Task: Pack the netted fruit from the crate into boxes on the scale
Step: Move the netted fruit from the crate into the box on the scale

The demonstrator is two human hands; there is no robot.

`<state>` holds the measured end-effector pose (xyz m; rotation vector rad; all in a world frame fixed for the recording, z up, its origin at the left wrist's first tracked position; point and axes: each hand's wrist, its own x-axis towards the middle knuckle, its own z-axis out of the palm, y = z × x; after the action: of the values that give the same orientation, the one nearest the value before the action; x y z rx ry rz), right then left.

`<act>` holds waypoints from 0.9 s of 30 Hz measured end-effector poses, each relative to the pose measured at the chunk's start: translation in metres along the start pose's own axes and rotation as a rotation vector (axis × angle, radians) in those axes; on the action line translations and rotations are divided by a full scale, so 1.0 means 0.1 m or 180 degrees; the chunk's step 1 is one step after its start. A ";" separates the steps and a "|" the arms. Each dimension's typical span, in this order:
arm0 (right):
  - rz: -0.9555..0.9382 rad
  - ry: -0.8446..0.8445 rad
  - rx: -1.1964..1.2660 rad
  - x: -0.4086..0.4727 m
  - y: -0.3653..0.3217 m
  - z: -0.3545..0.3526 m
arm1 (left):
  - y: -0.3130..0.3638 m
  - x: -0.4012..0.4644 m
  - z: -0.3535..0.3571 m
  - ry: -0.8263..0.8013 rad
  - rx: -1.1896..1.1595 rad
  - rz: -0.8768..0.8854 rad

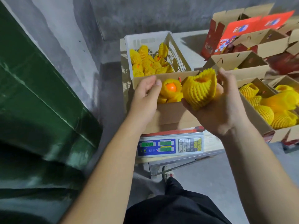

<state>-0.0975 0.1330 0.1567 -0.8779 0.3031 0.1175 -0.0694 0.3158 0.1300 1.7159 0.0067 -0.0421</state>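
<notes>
Concrete floor and wall behind; scale (170,145) bearing open box (168,113); right hand (216,109) cradling netted fruit (199,90) above it, long axis tilting, open end facing up-right; left hand (146,96) hovering loosely curled, gripping nothing; crate (145,39) sitting beyond.

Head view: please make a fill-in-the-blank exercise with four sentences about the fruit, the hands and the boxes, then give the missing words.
1. The right hand holds one netted fruit in a foam net of ____ colour.
2. The cardboard box being filled stands on the ____.
3. The white crate lies ____ that box, farther from the person.
4. The left hand holds ____ and hovers at the box's left edge.

Missing words: yellow; scale; behind; nothing
</notes>
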 end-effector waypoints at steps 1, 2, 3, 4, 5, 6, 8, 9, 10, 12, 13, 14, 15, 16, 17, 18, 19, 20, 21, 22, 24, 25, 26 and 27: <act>0.0030 -0.0114 -0.0048 0.00 0.01 0.02 | -0.02 -0.06 -0.03 -0.0279 -0.0055 -0.0004; 0.0068 -0.0245 -0.0116 -0.02 0.03 0.05 | -0.04 -0.12 -0.07 -0.0626 -0.0090 0.0023; 0.0096 -0.0375 -0.0213 -0.03 0.06 0.09 | -0.04 -0.16 -0.10 -0.0953 -0.0121 0.0085; 0.0091 -0.0498 -0.0341 -0.04 0.11 0.13 | -0.04 -0.18 -0.13 -0.1165 -0.0176 0.0177; 0.0028 -0.0621 -0.0497 -0.04 0.15 0.17 | -0.04 -0.19 -0.16 -0.1194 -0.0221 0.0265; -0.0073 -0.0729 -0.0680 -0.04 0.19 0.20 | -0.04 -0.20 -0.20 -0.1077 -0.0258 0.0334; -0.0270 -0.0902 -0.0968 -0.05 0.27 0.26 | -0.02 -0.21 -0.28 -0.0775 -0.0286 0.0463; -0.0330 -0.0978 -0.1022 -0.06 0.29 0.28 | -0.02 -0.22 -0.33 -0.0664 -0.0251 0.0503; -0.0380 -0.1062 -0.1084 -0.07 0.32 0.29 | -0.02 -0.23 -0.37 -0.0586 -0.0210 0.0530; -0.0490 -0.1138 -0.1403 -0.07 0.35 0.32 | -0.02 -0.27 -0.43 -0.0476 -0.0208 0.0611; -0.0551 -0.1117 -0.1656 -0.08 0.36 0.35 | -0.02 -0.29 -0.45 -0.0428 -0.0261 0.0652; -0.0602 -0.1076 -0.1896 -0.09 0.37 0.36 | -0.03 -0.32 -0.47 -0.0385 -0.0333 0.0682; -0.0639 -0.1047 -0.2075 -0.10 0.38 0.37 | -0.04 -0.33 -0.48 -0.0360 -0.0394 0.0713; -0.0657 -0.1033 -0.2188 -0.11 0.39 0.36 | -0.04 -0.35 -0.49 -0.0348 -0.0416 0.0744; -0.0660 -0.1017 -0.2254 -0.11 0.40 0.36 | -0.04 -0.36 -0.50 -0.0348 -0.0411 0.0777; -0.0643 -0.0998 -0.2284 -0.12 0.41 0.35 | -0.05 -0.37 -0.50 -0.0349 -0.0420 0.0812; -0.0605 -0.0983 -0.2299 -0.12 0.42 0.35 | -0.05 -0.38 -0.50 -0.0335 -0.0473 0.0849; -0.0552 -0.0975 -0.2301 -0.12 0.42 0.35 | -0.05 -0.39 -0.49 -0.0302 -0.0567 0.0881; -0.0492 -0.0980 -0.2286 -0.12 0.42 0.36 | -0.05 -0.40 -0.48 -0.0256 -0.0670 0.0906; -0.0443 -0.0986 -0.2244 -0.12 0.42 0.36 | -0.05 -0.40 -0.47 -0.0215 -0.0757 0.0929; -0.0419 -0.1008 -0.2026 -0.12 0.44 0.36 | -0.05 -0.41 -0.43 -0.0168 -0.0874 0.0972; -0.0426 -0.1013 -0.1859 -0.13 0.45 0.36 | -0.05 -0.41 -0.42 -0.0157 -0.0924 0.0979; -0.0432 -0.1020 -0.1688 -0.13 0.47 0.35 | -0.05 -0.41 -0.40 -0.0146 -0.0977 0.0973; -0.0434 -0.1031 -0.1548 -0.13 0.49 0.34 | -0.06 -0.41 -0.40 -0.0133 -0.1016 0.0954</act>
<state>-0.1137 0.1910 0.1452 -1.3378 -0.0968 0.2092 -0.1093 0.3569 0.1314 1.3816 -0.2614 0.1391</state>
